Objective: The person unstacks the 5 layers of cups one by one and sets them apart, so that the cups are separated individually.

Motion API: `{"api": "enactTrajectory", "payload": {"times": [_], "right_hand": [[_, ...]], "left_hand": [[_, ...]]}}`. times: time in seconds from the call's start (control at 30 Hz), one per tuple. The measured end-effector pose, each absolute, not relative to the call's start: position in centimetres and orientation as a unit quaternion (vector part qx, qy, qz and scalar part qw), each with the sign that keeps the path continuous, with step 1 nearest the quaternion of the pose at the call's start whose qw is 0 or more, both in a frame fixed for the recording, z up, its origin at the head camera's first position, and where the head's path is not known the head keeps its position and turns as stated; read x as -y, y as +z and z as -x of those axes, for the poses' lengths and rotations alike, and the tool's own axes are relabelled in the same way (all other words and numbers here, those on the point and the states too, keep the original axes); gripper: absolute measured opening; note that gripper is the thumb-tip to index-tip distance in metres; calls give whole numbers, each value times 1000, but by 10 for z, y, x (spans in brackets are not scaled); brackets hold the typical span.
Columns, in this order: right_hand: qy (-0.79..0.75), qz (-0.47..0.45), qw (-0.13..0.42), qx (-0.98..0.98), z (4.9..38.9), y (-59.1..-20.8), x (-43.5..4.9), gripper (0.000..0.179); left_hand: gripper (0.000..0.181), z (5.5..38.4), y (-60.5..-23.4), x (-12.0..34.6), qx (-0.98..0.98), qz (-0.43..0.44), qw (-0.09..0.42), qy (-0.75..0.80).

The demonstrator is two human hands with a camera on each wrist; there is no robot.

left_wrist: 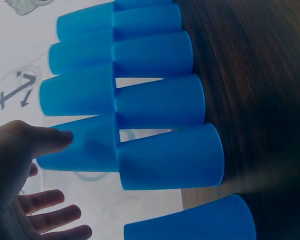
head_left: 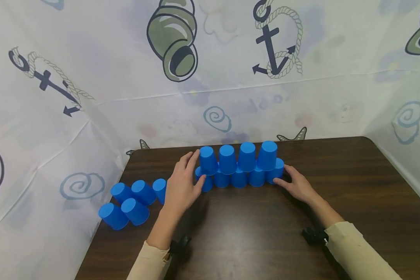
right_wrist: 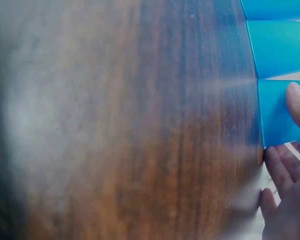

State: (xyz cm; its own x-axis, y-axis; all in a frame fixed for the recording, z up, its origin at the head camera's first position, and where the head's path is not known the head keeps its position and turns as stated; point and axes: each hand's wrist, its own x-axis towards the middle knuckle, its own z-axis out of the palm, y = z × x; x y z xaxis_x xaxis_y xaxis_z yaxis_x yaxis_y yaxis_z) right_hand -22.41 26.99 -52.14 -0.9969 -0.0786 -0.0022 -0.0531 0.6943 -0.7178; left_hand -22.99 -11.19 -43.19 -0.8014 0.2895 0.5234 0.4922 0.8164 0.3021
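Head view: two-tier wall of blue cups toward far edge of dark wood-grain worktop [head_left: 248, 225], all upside down. Four in upper row [head_left: 227, 159], five in lower row [head_left: 238, 179], upper cups straddling joints between lower ones. Slight slant to the line, right end a bit farther back.

Left grip [head_left: 182, 186] at left end of wall, released: fingers extended and spread beside leftmost upper cup [head_left: 208, 161], nothing clenched. In left wrist view, thumb laid across face of that same cup, other fingers clear to its outer side; firm contact or not, cannot tell.

Right grip [head_left: 298, 187] at opposite end, also loose: thumb on front face of rightmost lower cup [head_left: 275, 172], fingers mostly straight along its outer side. Touching, not wrapped round. Same in right wrist view, mostly filled by blurred worktop, cups only along right edge.

Separate cup cluster [head_left: 134, 202] on worktop, left of left grip: two in front, three behind, third rear one partly hidden by left grip. Also upside down.

Tan sleeves [head_left: 357, 249] on both arms, black wrist device [head_left: 314, 235] at each wrist. Behind worktop: pale cloth backdrop [head_left: 126, 77] with anchors, shells, rope.
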Motion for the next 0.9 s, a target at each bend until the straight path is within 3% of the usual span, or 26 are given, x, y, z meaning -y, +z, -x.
{"api": "enactTrajectory", "payload": {"times": [0.37, 0.9], "right_hand": [[-391, 39, 14, -919, 225, -523, -272, 78], [-392, 38, 9, -919, 224, -525, -271, 77]], "left_hand": [[68, 262, -432, 90, 912, 229, 235, -246], [64, 256, -433, 94, 900, 230, 238, -284]]}}
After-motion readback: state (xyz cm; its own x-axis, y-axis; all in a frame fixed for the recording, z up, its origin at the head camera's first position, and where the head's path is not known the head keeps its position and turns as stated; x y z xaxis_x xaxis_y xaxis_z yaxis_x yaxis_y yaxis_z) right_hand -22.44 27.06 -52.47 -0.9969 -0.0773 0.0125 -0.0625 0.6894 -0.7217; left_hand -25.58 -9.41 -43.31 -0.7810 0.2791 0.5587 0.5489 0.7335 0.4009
